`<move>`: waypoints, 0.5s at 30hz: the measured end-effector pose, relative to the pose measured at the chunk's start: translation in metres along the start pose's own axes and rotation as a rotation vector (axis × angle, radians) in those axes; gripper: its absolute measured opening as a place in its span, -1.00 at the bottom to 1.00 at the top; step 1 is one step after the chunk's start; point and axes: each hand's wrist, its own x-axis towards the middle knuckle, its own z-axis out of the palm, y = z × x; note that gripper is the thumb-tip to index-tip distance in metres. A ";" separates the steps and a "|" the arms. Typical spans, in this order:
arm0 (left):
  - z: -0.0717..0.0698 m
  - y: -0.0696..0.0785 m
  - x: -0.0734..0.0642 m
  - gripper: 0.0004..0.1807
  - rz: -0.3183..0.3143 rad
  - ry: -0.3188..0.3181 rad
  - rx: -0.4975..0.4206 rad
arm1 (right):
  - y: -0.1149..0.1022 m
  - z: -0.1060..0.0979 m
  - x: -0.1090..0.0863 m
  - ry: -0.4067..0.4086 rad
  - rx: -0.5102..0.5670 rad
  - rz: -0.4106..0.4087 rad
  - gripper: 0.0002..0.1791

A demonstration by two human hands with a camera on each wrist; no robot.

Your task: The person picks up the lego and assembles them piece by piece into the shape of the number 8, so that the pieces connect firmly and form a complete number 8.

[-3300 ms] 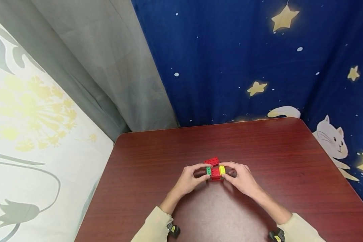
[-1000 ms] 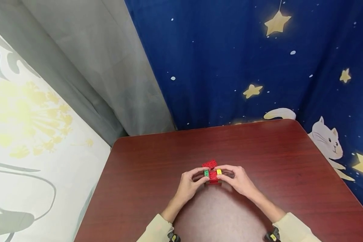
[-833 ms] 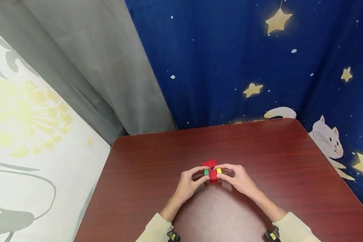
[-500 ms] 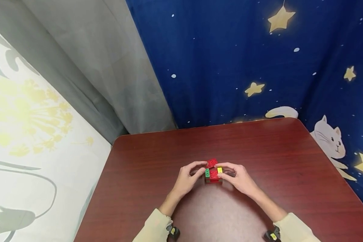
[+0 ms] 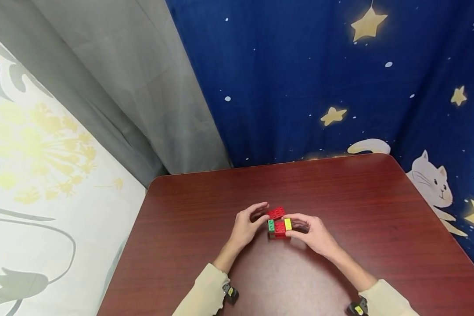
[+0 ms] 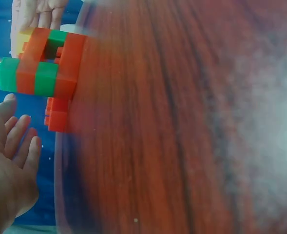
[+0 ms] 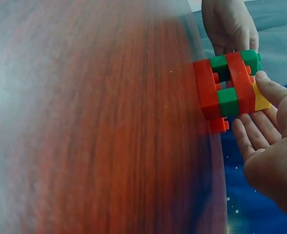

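Observation:
A stack of toy building bricks stands on the table, with a red brick [image 5: 279, 227] across it and green bricks [image 6: 46, 79] between two red layers. On its top left end sits a green brick [image 5: 271, 225]; on the top right end is a yellow brick [image 5: 288, 224], which looks sloped in the right wrist view. My right hand [image 5: 314, 232] pinches the yellow brick between thumb and fingers. Just left of the stack, my left hand [image 5: 245, 227] is spread and holds nothing, its thumb tip close to the green brick. Behind the stack lies another red brick [image 5: 276, 213].
The dark reddish wooden table [image 5: 205, 206] reaches back to a grey curtain [image 5: 142, 87] and a blue star-patterned curtain [image 5: 284, 87]. A camera is strapped at each sleeve cuff.
My left fingers have let go of the green brick and drawn back to the left, spreading apart. My right hand stays at the yellow brick.

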 end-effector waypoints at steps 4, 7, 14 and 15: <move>0.003 -0.003 0.002 -0.52 -0.028 -0.021 0.045 | 0.001 0.001 0.000 0.000 -0.004 0.006 -0.51; 0.006 -0.007 0.004 -0.51 -0.043 -0.042 0.092 | 0.002 0.001 0.000 0.000 0.002 0.007 -0.52; 0.012 -0.010 0.005 -0.49 -0.046 -0.050 0.187 | 0.004 0.000 0.001 -0.001 0.011 0.002 -0.52; 0.013 -0.010 0.005 -0.48 -0.050 -0.049 0.203 | 0.005 0.000 0.001 -0.003 0.009 0.002 -0.52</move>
